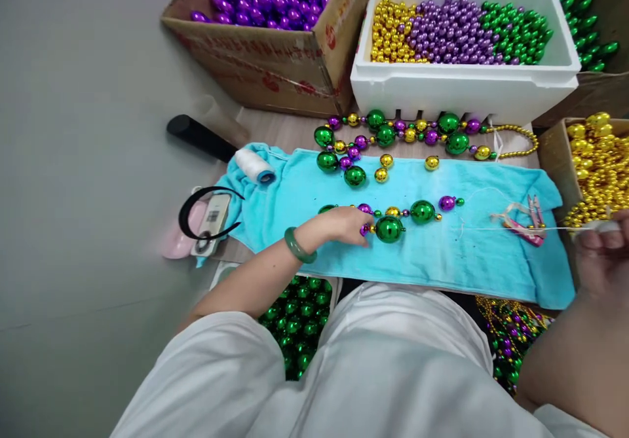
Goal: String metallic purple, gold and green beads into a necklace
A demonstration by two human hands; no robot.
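My left hand (350,224), below a green bangle (299,245), pinches a small purple bead (364,230) on a bead strand lying on the turquoise towel (295,196). Beside its fingers on that strand sits a large green bead (388,229). Just behind, a second row holds another green bead (422,211) and a purple bead (447,203). At the right edge my right hand (597,255), partly blurred and cut off, has its fingers closed on a white thread (511,229) that stretches across the towel. Pink thread snips (528,232) lie under the thread.
Behind the towel lies a finished-looking bead necklace (409,135). A white foam box (462,88) of small beads stands at the back, between cardboard boxes. A thread spool (254,166) and black headband (184,212) lie left. Gold beads (602,163) fill a box at right.
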